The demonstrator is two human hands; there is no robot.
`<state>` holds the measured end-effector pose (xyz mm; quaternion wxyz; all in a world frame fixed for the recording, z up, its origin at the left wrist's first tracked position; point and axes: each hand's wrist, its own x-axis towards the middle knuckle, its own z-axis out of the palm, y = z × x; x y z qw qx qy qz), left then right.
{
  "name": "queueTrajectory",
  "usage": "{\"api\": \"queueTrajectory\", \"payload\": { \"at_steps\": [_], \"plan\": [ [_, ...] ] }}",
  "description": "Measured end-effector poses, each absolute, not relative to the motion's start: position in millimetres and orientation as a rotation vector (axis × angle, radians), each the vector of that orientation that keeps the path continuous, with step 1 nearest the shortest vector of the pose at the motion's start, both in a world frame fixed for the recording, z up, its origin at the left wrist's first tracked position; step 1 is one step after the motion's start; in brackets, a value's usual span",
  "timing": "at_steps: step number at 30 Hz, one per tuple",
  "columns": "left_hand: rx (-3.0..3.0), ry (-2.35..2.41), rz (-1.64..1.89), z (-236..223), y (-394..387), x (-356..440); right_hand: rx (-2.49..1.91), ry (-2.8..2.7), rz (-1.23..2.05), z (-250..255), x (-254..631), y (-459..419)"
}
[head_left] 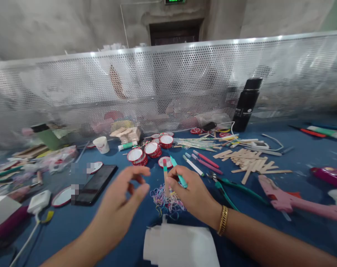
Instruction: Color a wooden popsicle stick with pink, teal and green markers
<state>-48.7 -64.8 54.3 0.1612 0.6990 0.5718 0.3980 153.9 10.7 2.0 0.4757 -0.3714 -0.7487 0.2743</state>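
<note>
My right hand (195,193) pinches a wooden craft stick (166,180), its upper end coloured red and green, together with a teal marker (182,181). The stick stands nearly upright, and the marker slants across my fingers. To the left, my left hand (124,196) is apart from the stick, fingers curved and spread, with nothing between them. Below both hands lies a loose pile of pastel rubber bands (160,200). A white paper-like piece (182,244) lies nearest me. Just behind the stick is a round red-rimmed lid or disc (162,162).
Stacked red-rimmed rolls (137,155), several markers (195,166), teal-handled pliers (241,189), bare craft sticks (252,161) and a pink glue gun (291,200) surround my hands. A phone (96,185) lies left. A black bottle (246,105) stands before a perforated metal screen (163,85).
</note>
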Motion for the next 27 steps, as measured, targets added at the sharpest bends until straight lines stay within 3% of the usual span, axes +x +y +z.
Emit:
{"api": "queueTrajectory", "payload": {
  "at_steps": [3, 8, 21, 27],
  "plan": [
    [2.033, 1.641, 0.835, 48, -37, -29, -0.888, -1.839, 0.682, 1, 154, 11],
    [2.0, 1.39, 0.713, 33, -19, -15, -0.876, -1.822, 0.682, 0, 153, 10],
    [1.426, 1.192, 0.977, 21, -20, 4, -0.96, -1.643, 0.562, 6, 158, 14],
    [1.275, 1.19, 1.013, 19, -18, 4, -0.73, -1.422, 0.771, 13, 162, 15]
  ]
}}
